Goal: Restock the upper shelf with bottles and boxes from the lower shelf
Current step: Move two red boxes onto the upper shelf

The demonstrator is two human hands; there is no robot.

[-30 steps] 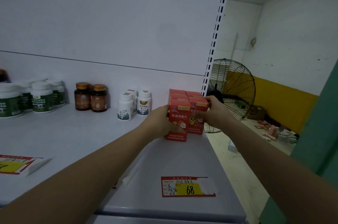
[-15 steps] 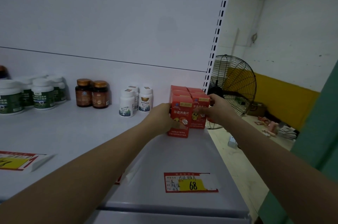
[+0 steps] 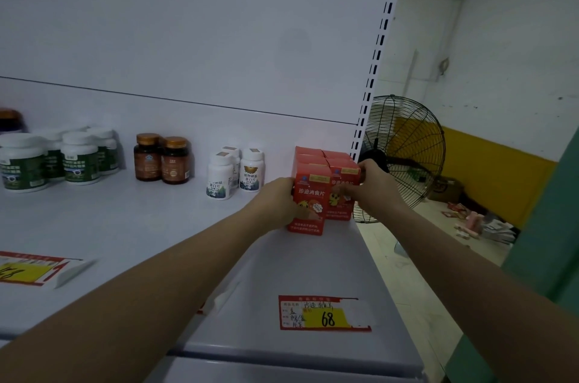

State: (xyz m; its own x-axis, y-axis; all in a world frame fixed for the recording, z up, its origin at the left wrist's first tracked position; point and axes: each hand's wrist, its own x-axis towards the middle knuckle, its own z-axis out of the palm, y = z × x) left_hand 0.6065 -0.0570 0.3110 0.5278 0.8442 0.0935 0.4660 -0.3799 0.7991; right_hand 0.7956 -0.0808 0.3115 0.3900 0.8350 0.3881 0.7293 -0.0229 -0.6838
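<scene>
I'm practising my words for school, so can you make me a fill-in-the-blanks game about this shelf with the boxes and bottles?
1. The left hand and the right hand grip boxes coloured ____.
2. The price tag below the boxes, on the shelf, shows the number ____.
3. Between the green-labelled jars and the white bottles stand ____ brown bottles.

Missing words: red; 68; two.

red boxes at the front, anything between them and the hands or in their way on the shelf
Nothing between: the left hand grips the front left red box, the right hand the front right red box. More red boxes stand behind them; the white bottles stand apart to the left.
</scene>
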